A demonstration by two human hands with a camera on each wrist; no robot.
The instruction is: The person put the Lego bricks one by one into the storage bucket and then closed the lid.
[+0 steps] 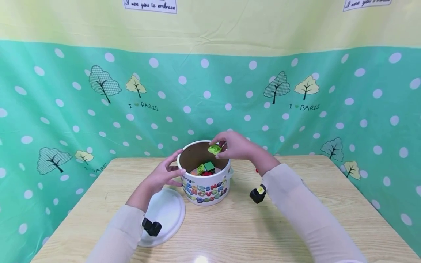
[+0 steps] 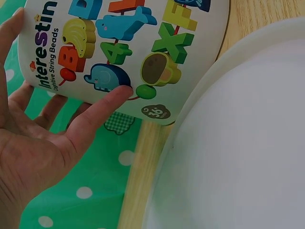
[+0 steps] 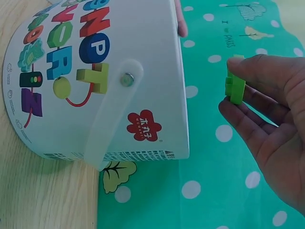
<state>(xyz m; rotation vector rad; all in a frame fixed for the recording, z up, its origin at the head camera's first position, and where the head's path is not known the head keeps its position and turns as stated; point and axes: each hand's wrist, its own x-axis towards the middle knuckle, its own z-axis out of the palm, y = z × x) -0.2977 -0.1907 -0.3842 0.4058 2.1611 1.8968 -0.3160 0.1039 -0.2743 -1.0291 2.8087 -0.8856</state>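
Note:
A white round bucket (image 1: 205, 190) printed with colourful letters stands on the table. Over its right rim, my right hand (image 1: 235, 145) pinches a lime-green building brick (image 1: 215, 149) between thumb and fingers; the right wrist view shows the same brick (image 3: 235, 82) with its studs facing the bucket. My left hand (image 1: 163, 171) steadies the bucket's left side, its fingers spread along the rim and wall. In the left wrist view, the thumb of the left hand (image 2: 52, 138) lies against the printed wall. Inside the bucket are green brick pieces (image 1: 209, 167) and some red ones.
A white round lid (image 1: 166, 212) lies on the wooden table (image 1: 230, 230), left of the bucket and partly under my left forearm. A small red piece (image 1: 257, 170) shows behind my right wrist. Polka-dot cloth (image 1: 210, 95) hangs behind the table. The bucket has a white handle (image 3: 112, 114).

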